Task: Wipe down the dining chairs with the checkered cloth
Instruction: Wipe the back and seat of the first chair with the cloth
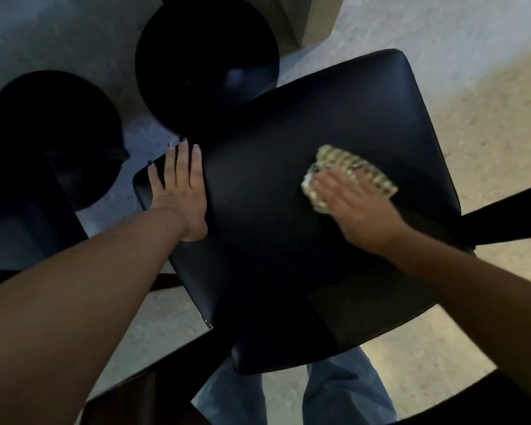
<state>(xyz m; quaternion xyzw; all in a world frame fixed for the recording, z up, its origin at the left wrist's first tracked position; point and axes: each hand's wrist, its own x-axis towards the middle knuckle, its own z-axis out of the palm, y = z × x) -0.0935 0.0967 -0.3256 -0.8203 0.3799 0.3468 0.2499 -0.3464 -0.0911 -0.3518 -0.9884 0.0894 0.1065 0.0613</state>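
Head view looks down on a black padded dining chair seat (288, 210). On its right part lies the checkered cloth (354, 171), bunched under the right hand (354, 207), whose straight fingers (325, 182) press it flat against the seat. Left hand (178, 191) rests on the seat's left edge, fingers spread and extended, holding nothing. Two round black stools (207, 65) stand on the pale floor (472, 87) just beyond the chair.

head view, steeply downward, close over chair seat (304, 210)
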